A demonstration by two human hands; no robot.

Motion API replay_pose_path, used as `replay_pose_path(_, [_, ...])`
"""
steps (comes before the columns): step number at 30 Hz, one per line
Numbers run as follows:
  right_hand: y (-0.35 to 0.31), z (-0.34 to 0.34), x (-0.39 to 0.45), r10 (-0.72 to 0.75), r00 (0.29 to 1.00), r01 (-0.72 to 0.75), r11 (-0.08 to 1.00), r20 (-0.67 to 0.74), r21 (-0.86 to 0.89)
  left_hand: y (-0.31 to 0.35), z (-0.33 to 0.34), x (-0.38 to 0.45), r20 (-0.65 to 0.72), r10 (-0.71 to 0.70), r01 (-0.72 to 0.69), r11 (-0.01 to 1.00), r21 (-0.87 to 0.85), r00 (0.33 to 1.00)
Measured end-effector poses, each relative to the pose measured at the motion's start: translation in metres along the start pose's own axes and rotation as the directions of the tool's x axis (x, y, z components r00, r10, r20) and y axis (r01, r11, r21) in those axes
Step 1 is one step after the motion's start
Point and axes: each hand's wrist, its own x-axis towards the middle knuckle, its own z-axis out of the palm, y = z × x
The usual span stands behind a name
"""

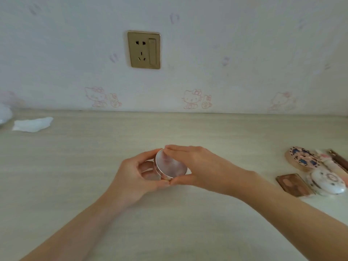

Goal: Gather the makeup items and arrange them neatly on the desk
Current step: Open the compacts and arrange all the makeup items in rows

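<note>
A round compact (169, 165) with a frosted pale lid and a metallic rim is held over the middle of the desk (75, 166), tilted on edge. My left hand (137, 179) curls round its left side with thumb and fingers. My right hand (195, 166) grips it from the right, fingers over the top rim and thumb under it. At the right edge lie more makeup items: a round case with a blue floral pattern (302, 159), a white round compact (327, 181), a brown rectangular palette (293, 184) and a dark slim item (339, 159).
A crumpled white tissue (33, 124) lies at the desk's back left, with something white (4, 113) at the left edge. A gold wall socket (144, 49) sits on the cartoon-patterned wall behind the desk.
</note>
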Motion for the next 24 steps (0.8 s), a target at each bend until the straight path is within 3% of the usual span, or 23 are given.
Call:
replay_pose_path(10, [-0.057,0.013,-0.039,0.048,0.999,-0.048,0.998,-0.001,-0.043,0.008,0.0,-0.053,0.052,0.041,-0.042,0.999,0.025,0.998])
replay_pose_path(24, [-0.066,0.008,-0.035,0.104,0.992,-0.096,0.991,0.078,-0.096,0.008,-0.003,-0.054,0.069,0.045,-0.045,0.999,-0.006,0.997])
